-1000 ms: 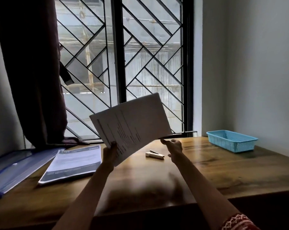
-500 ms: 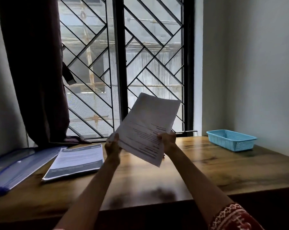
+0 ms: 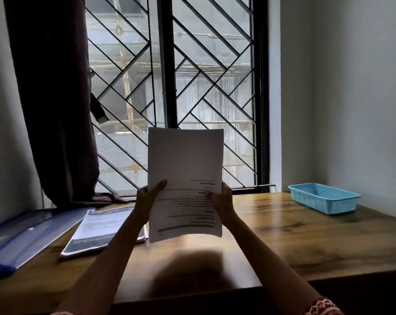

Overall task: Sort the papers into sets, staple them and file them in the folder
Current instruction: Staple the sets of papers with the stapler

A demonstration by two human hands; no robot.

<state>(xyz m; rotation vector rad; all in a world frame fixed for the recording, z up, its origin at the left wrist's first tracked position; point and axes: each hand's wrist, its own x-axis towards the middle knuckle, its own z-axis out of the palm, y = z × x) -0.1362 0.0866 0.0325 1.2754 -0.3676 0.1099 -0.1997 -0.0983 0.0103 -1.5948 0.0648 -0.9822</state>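
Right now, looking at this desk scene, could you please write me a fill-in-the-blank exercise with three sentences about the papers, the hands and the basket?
1. The set of papers is held upright above the wooden desk by ____ hands, the left hand and the right hand.
2. The blue plastic basket stands on the ____ side of the desk.
3. The printed document lies flat between the held papers and the ____ folder.

Missing words: both; right; blue
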